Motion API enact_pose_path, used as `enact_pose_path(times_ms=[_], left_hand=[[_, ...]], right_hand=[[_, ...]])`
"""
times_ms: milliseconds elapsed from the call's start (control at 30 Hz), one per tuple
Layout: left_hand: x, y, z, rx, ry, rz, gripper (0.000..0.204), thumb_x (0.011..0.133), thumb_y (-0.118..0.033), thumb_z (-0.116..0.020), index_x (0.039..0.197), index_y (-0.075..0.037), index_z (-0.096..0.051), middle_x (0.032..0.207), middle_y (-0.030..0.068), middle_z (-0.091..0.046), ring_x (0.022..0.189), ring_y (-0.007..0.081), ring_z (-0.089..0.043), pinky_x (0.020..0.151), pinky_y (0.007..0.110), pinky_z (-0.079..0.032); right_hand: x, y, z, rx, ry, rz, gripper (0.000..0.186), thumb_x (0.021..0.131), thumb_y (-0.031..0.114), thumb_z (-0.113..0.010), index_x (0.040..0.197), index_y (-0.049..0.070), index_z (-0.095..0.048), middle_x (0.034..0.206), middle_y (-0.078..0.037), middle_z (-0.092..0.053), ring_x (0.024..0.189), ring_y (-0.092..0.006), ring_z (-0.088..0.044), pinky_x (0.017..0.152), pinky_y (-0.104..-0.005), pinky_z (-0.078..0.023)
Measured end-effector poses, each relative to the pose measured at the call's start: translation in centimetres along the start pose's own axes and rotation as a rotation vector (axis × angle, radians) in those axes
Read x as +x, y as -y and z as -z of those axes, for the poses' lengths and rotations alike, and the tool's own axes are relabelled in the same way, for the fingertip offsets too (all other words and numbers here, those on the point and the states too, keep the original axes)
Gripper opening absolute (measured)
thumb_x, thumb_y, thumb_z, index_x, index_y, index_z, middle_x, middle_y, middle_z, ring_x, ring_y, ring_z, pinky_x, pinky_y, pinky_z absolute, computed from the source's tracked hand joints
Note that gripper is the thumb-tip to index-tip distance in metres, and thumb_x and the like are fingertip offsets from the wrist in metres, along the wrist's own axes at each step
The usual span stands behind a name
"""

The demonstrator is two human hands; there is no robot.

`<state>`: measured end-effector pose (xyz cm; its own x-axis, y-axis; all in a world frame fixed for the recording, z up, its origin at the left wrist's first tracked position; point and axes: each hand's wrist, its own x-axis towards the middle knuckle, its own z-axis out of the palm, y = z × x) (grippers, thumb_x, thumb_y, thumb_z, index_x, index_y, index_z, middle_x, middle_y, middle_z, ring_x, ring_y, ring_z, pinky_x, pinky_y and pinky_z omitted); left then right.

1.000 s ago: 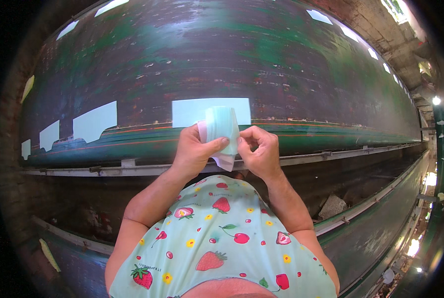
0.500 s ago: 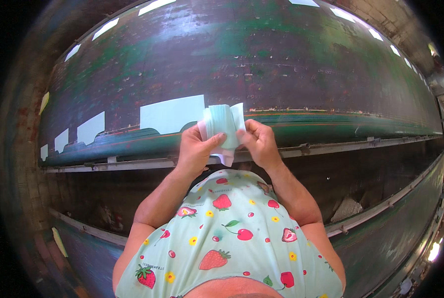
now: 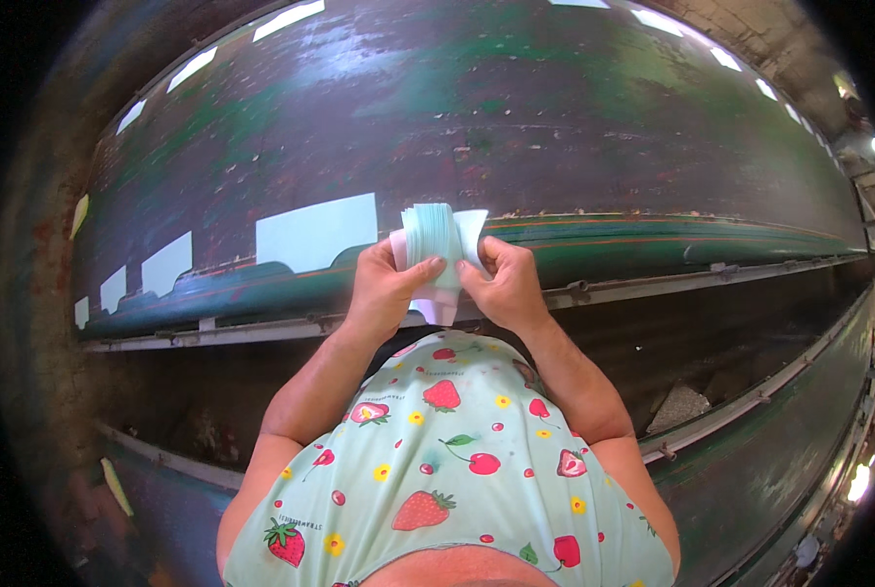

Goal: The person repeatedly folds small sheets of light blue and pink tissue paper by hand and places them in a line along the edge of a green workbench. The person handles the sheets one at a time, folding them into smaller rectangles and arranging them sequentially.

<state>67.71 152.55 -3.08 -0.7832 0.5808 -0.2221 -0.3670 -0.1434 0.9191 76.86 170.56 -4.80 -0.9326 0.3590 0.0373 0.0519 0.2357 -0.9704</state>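
Note:
A thick folded stack of thin pale mint cut pieces point(image 3: 428, 233), fabric by the look of it, is held up at the near edge of a long table. My left hand point(image 3: 384, 289) grips its left side, thumb across the front. With thumb and bent fingers, my right hand point(image 3: 508, 286) pinches the right side, where a white flap point(image 3: 472, 229) stands out from the stack. A pinkish-white end point(image 3: 439, 310) hangs below. Just left of my hands, a large pale cut piece point(image 3: 316, 235) with a curved lower edge lies flat on the table.
The long table point(image 3: 359, 142) has a worn dark surface with green stains. Smaller pale pieces point(image 3: 168, 262) lie farther left along its near edge, others point(image 3: 192, 70) along its far edge. A metal rail point(image 3: 643, 292) runs along the near side. Behind me stands another dark table point(image 3: 751, 489).
The table and its pale pieces have shifted slightly left in view. My right thumb has moved inward against the stack, and the white flap is spread wider to the right.

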Motion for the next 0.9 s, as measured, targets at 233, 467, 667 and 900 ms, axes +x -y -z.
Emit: enact_pose_path(times_ms=[233, 467, 667, 900], left_hand=[[1.5, -1.6, 0.4, -0.049, 0.078, 0.032, 0.03, 0.091, -0.001, -0.08, 0.119, 0.004, -0.07, 0.107, 0.0106, -0.077, 0.091, 0.0167, -0.076, 0.081, 0.035, -0.064], [2.4, -1.7, 3.1, -0.151, 0.009, 0.123, 0.041, 0.082, -0.002, -0.067, 0.122, 0.006, -0.067, 0.105, 0.0118, -0.073, 0.091, 0.0212, -0.074, 0.083, 0.037, -0.061], [1.9, -2.4, 8.6, -0.473, 0.035, -0.021, 0.053, 0.078, -0.008, -0.059, 0.127, 0.009, -0.062, 0.109, 0.0161, -0.072, 0.096, 0.0272, -0.074, 0.088, 0.041, -0.061], [1.7, -3.0, 9.4, -0.571, 0.028, -0.171, 0.058, 0.081, -0.016, -0.061, 0.134, 0.007, -0.057, 0.111, 0.0196, -0.072, 0.091, 0.0284, -0.075, 0.085, 0.041, -0.064]], right_hand=[[1.2, 2.0, 0.0, -0.147, -0.098, 0.073, 0.017, 0.088, 0.011, -0.071, 0.085, -0.005, -0.067, 0.068, -0.017, -0.064, 0.062, -0.0154, -0.058, 0.06, -0.0374, -0.049], [1.5, -1.0, -0.9, 0.235, -0.115, -0.066, 0.019, 0.09, 0.007, -0.062, 0.103, -0.002, -0.072, 0.086, -0.003, -0.07, 0.073, -0.0113, -0.062, 0.068, -0.0301, -0.051], [2.4, -2.3, 5.5, 0.647, -0.669, -0.246, 0.019, 0.095, 0.009, -0.058, 0.105, 0.004, -0.073, 0.092, 0.0, -0.069, 0.078, -0.0099, -0.066, 0.069, -0.0278, -0.056], [4.5, -1.3, 15.0, 0.069, -0.761, 0.089, 0.02, 0.09, 0.007, -0.056, 0.1, 0.0, -0.072, 0.089, -0.004, -0.071, 0.08, -0.0149, -0.066, 0.072, -0.0347, -0.054]])
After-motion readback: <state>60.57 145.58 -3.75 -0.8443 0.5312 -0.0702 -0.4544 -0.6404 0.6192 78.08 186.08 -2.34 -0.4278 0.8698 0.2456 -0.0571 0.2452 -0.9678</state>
